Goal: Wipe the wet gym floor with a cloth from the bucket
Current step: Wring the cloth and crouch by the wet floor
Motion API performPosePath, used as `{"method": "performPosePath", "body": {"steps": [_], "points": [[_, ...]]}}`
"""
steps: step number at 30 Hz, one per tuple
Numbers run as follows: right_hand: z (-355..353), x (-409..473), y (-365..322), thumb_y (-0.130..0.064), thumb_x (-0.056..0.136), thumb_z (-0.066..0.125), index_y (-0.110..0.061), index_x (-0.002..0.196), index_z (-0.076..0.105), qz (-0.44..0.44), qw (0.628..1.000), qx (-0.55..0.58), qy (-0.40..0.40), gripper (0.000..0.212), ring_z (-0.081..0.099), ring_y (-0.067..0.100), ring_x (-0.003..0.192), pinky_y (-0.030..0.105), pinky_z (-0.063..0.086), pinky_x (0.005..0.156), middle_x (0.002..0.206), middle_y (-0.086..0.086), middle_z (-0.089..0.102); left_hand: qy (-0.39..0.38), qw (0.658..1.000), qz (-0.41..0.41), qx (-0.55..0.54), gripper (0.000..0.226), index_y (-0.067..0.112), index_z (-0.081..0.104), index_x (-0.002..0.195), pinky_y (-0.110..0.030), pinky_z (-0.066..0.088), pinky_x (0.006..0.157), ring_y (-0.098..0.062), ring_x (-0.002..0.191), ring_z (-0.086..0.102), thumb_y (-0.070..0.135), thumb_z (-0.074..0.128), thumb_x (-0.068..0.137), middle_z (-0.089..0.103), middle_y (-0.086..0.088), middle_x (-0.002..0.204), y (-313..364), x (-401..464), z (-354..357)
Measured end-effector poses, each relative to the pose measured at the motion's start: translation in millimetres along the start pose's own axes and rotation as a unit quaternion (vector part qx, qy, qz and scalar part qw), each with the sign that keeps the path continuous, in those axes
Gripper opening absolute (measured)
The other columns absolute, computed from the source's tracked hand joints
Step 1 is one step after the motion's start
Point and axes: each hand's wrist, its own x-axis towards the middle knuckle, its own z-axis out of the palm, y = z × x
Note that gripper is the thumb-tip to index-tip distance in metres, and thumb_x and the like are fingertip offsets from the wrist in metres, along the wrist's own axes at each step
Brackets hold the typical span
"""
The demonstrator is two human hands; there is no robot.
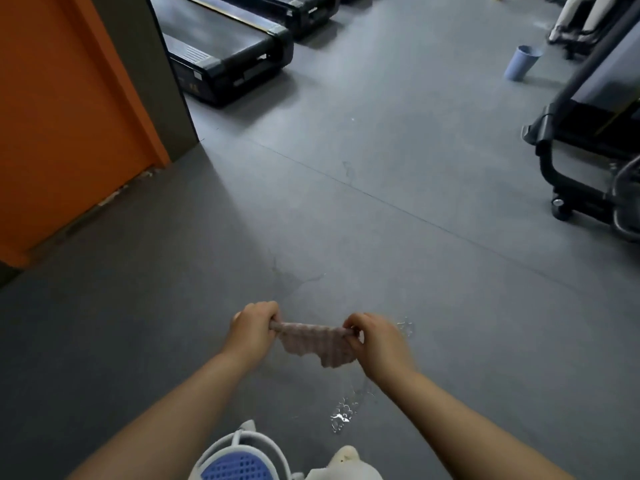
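1. Currently, the left hand (254, 325) grips the left end of the cloth (317, 342), with its fingers curled round the bunched fabric.
2. The right hand (375, 337) pinches the right end of the cloth, fingers and thumb closed on it.
3. The cloth is a pinkish, ribbed piece held up between both hands above the floor (398, 237); its top edge runs roughly level from hand to hand, and the rest hangs down with an uneven lower edge.
4. The floor is grey and made of large panels with thin seams between them.
5. Water (341, 415) lies on the floor in shiny droplets and small pools below and to the right of the right hand; a faint wet outline also shows just beyond the hands.
6. The bucket (239, 459) stands at the bottom edge of the view, near the person, between the forearms. It has a white handle and a blue perforated insert.
7. A white object, not identifiable, sits just beside the bucket on its right.
8. An orange door (65, 126) stands at the left.
9. Black treadmills (225, 46) are parked at the top, well apart from the hands.
10. A pale blue cup (521, 64) stands at the upper right, near another exercise machine (595, 133).
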Motion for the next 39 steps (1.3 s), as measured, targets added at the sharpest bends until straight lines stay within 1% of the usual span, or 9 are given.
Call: {"method": "performPosePath", "body": {"steps": [3, 5, 7, 12, 20, 28, 31, 34, 39], "points": [[20, 36, 13, -0.026, 0.091, 0.054, -0.021, 0.102, 0.065, 0.023, 1.000, 0.001, -0.004, 0.017, 0.054, 0.019, 0.101, 0.031, 0.039, 0.079, 0.102, -0.003, 0.064, -0.041, 0.999, 0.010, -0.002, 0.041, 0.032, 0.036, 0.064, -0.032, 0.034, 0.068, -0.030, 0.087, 0.053, -0.001, 0.057, 0.078, 0.052, 0.002, 0.079, -18, 47, 17], [44, 62, 20, -0.023, 0.089, 0.056, -0.021, 0.099, 0.065, 0.046, 0.999, 0.018, 0.000, 0.014, 0.055, 0.019, 0.099, 0.031, 0.039, 0.079, 0.100, -0.003, 0.065, -0.064, 0.997, 0.038, 0.003, 0.023, 0.022, 0.056, 0.080, -0.035, 0.041, 0.075, -0.031, 0.091, 0.055, -0.001, 0.058, 0.078, 0.057, -0.005, 0.087, -38, 82, 32], [76, 90, 26, -0.022, 0.088, 0.057, -0.021, 0.097, 0.065, 0.073, 0.997, 0.030, 0.006, 0.012, 0.055, 0.019, 0.098, 0.030, 0.039, 0.078, 0.099, -0.004, 0.064, -0.091, 0.993, 0.068, 0.024, 0.019, 0.008, 0.066, 0.096, -0.035, 0.043, 0.080, -0.032, 0.094, 0.056, 0.000, 0.059, 0.080, 0.060, -0.011, 0.096, -66, 121, 53], [172, 152, 45, -0.023, 0.089, 0.057, -0.022, 0.094, 0.065, 0.161, 0.985, 0.065, 0.005, 0.009, 0.056, 0.016, 0.096, 0.028, 0.036, 0.070, 0.097, -0.006, 0.063, -0.148, 0.983, 0.096, 0.057, 0.019, 0.011, 0.069, 0.095, -0.033, 0.045, 0.078, -0.029, 0.091, 0.056, 0.001, 0.056, 0.084, 0.056, -0.008, 0.096, -133, 194, 113], [294, 199, 97, -0.020, 0.086, 0.060, -0.020, 0.094, 0.065, 0.203, 0.977, 0.069, -0.005, 0.010, 0.056, 0.018, 0.096, 0.029, 0.041, 0.078, 0.098, -0.002, 0.063, -0.182, 0.981, 0.057, 0.028, 0.019, 0.007, 0.069, 0.092, -0.030, 0.041, 0.076, -0.030, 0.090, 0.055, -0.001, 0.057, 0.080, 0.055, -0.012, 0.094, -211, 236, 232], [397, 243, 165, -0.021, 0.085, 0.063, -0.018, 0.089, 0.067, 0.226, 0.971, 0.069, 0.035, 0.006, 0.058, 0.022, 0.092, 0.031, 0.040, 0.075, 0.094, 0.002, 0.064, -0.161, 0.986, 0.044, 0.002, 0.021, 0.006, 0.070, 0.093, -0.032, 0.041, 0.076, -0.029, 0.091, 0.054, -0.002, 0.053, 0.085, 0.049, -0.007, 0.090, -259, 277, 344], [429, 255, 185, -0.018, 0.084, 0.061, -0.019, 0.089, 0.067, 0.232, 0.969, 0.065, 0.051, 0.007, 0.059, 0.024, 0.093, 0.033, 0.043, 0.075, 0.096, 0.003, 0.065, -0.141, 0.989, 0.035, -0.022, 0.023, 0.005, 0.070, 0.093, -0.027, 0.037, 0.072, -0.027, 0.090, 0.053, -0.005, 0.051, 0.084, 0.047, -0.005, 0.090, -271, 287, 374], [452, 260, 196, -0.016, 0.084, 0.060, -0.019, 0.090, 0.067, 0.244, 0.965, 0.070, 0.070, 0.009, 0.059, 0.025, 0.094, 0.033, 0.046, 0.076, 0.099, 0.005, 0.065, -0.126, 0.991, 0.036, -0.036, 0.025, 0.003, 0.070, 0.097, -0.023, 0.035, 0.073, -0.028, 0.094, 0.053, -0.005, 0.049, 0.086, 0.047, -0.005, 0.093, -280, 288, 389], [455, 246, 186, -0.017, 0.086, 0.062, -0.018, 0.088, 0.068, 0.240, 0.957, 0.105, 0.123, 0.007, 0.062, 0.022, 0.090, 0.027, 0.042, 0.068, 0.095, 0.004, 0.069, -0.094, 0.993, 0.027, -0.070, 0.019, 0.006, 0.071, 0.098, -0.020, 0.034, 0.074, -0.027, 0.097, 0.055, 0.002, 0.055, 0.087, 0.054, -0.008, 0.096, -292, 271, 383]]}}
